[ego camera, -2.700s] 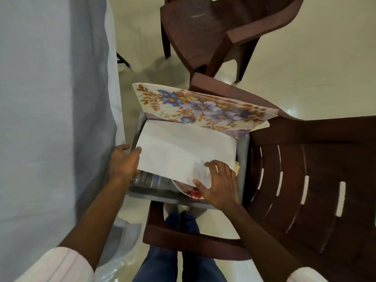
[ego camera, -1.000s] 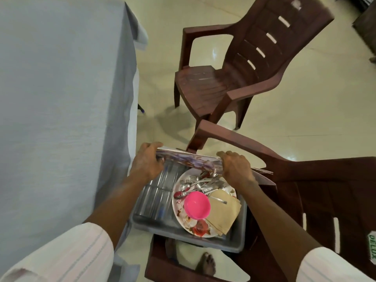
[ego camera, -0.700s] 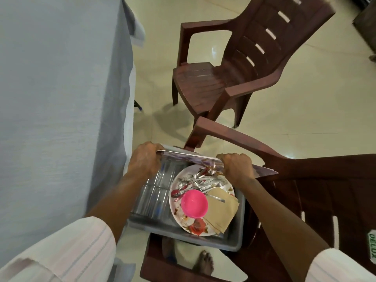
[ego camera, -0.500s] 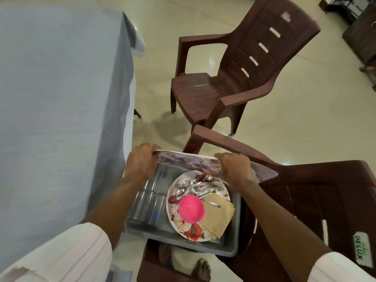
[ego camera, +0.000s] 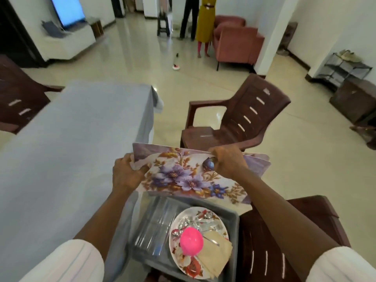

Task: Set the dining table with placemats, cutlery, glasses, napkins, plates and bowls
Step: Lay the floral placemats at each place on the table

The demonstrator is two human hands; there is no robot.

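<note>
Dining table (ego camera: 71,149), far left: grey-blue cloth over it, nothing laid on the part in view. No place set yet, by my judgement.

Left hand (ego camera: 126,174): fingers curled round the left end of a small stack of floral placemats (ego camera: 189,176). The stack is held in the air, just beside the table edge and above the tub, printed face tilted up toward the person. Edges fan apart at the right end, so more than one mat; I cannot count them.

Below the mats: grey plastic tub (ego camera: 234,217) resting on a brown plastic chair (ego camera: 264,231). Probably parked there as a carry-bin within reach of the table. Inside, left to right: clear glasses (ego camera: 156,220) lying on their sides, blurred; a flowered plate (ego camera: 183,263) bearing steel cutlery (ego camera: 195,221), a pink bowl (ego camera: 191,243) turned upside down, and tan folded napkins (ego camera: 215,255).

Right hand (ego camera: 227,163): clamped over the top edge of the mats toward their right end. Two-handed grip likely keeps the floppy sheets flat and together.

Second brown chair (ego camera: 244,123) stands beyond, apart from the table.

Likely step: carrying mats to the table first, since all else sits on them.
</note>
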